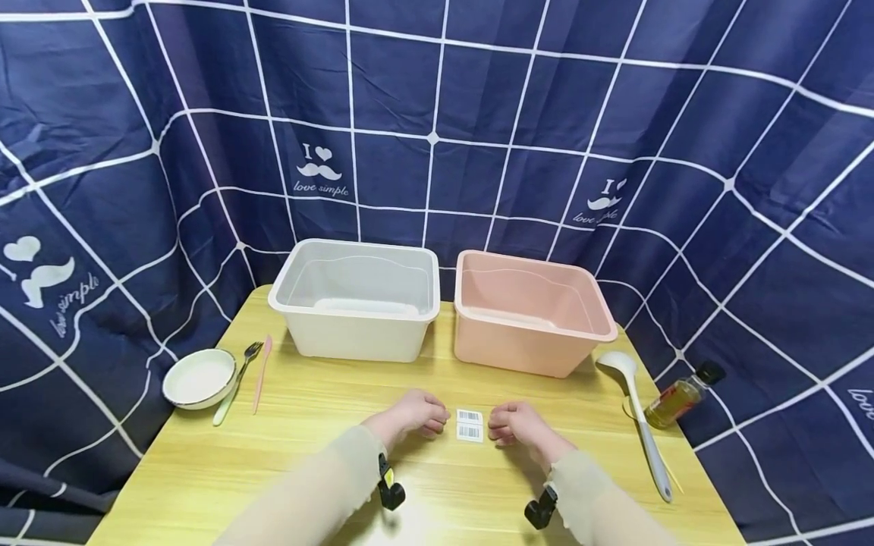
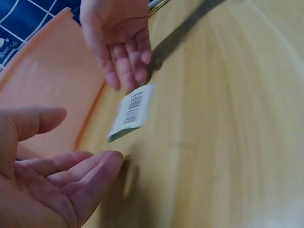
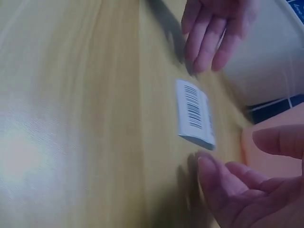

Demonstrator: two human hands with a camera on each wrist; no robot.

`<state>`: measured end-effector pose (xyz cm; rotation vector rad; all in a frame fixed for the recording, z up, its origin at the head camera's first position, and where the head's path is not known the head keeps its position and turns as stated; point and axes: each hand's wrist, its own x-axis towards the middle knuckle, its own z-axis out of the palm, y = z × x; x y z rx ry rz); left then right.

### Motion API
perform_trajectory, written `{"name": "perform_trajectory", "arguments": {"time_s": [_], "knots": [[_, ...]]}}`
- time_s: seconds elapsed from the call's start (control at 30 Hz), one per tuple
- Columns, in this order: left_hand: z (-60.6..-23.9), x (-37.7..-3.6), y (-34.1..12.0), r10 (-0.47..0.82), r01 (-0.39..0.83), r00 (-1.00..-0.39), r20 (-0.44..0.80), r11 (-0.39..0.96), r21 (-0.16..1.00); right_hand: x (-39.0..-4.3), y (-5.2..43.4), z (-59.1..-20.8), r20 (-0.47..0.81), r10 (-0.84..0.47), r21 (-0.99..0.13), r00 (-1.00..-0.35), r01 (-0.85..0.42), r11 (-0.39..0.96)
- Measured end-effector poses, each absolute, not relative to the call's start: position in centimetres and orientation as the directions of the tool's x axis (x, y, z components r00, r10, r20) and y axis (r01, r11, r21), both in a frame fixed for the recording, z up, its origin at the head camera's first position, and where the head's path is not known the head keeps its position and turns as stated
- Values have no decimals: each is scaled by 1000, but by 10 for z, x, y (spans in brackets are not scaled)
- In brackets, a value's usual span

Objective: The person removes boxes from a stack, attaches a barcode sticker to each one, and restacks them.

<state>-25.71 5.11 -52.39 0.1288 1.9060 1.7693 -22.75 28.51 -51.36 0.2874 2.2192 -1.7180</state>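
Note:
A small white barcode label, printed with two barcodes, lies on the wooden table between the two hands. In the left wrist view the label looks folded or raised along its edge. My left hand is just left of it, fingers relaxed and apart from it. On the other side my right hand sits close by, its fingers loosely bent with nothing between them. The right wrist view shows a gap between the label and the fingertips of both hands.
Behind stand a white bin and a pink bin. At left are a white bowl, a fork and a pink knife. On the right lie a ladle and an oil bottle.

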Motion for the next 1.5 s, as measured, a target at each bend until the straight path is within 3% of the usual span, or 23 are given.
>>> {"name": "perform_trajectory", "arguments": {"time_s": [0.2, 0.5, 0.9, 1.0, 1.07, 1.27, 1.5], "knots": [[-538, -253, 65, 354, -327, -879, -321, 45, 944, -227, 278, -523, -387, 2, -904, -922, 379, 196], [-550, -255, 70, 325, -342, -886, -330, 21, 939, -231, 263, -535, -358, 128, -915, -925, 375, 151], [-524, -256, 60, 310, -310, -913, -267, -101, 945, -238, 244, -502, -147, 146, -979, -978, 165, 118], [-518, -256, 59, 303, -271, -926, -222, -127, 954, -236, 238, -492, -56, 173, -979, -983, 88, 185], [-514, -255, 58, 289, -242, -937, -197, -129, 962, -234, 234, -488, 49, 188, -953, -981, 11, 302], [-506, -251, 55, 236, -147, -964, -122, -90, 985, -227, 222, -485, 414, 28, -671, -910, -284, 685], [-500, -241, 52, 237, -28, -971, -18, -41, 999, -222, 212, -487, 504, -135, -538, -853, -432, 724]]}}
